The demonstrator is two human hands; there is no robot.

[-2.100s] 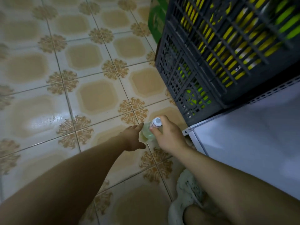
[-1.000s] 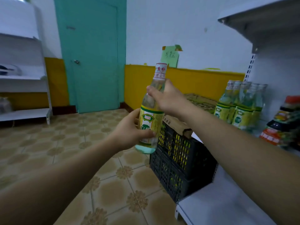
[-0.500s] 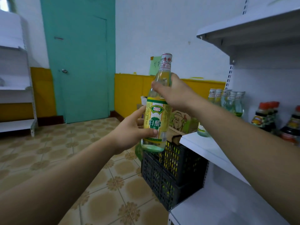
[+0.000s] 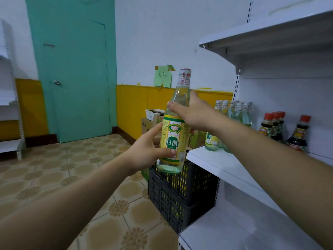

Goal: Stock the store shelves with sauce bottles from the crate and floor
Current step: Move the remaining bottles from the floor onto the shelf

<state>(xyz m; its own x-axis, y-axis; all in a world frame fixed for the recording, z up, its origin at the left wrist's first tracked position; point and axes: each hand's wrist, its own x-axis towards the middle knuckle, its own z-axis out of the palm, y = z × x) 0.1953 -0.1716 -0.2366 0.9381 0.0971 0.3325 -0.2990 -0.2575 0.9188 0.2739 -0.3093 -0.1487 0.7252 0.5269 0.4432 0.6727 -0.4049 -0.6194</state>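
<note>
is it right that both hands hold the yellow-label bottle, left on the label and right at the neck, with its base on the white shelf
No. The head view shows the bottle held in the air before the black crate, left of the white shelf. Yes, left hand on the label, right hand at the neck.

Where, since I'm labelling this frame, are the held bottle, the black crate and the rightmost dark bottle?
held bottle (image 4: 173, 131): head view, yellow label.
black crate (image 4: 168, 201): head view, left side wall.
rightmost dark bottle (image 4: 297, 138): head view, its body.
</note>
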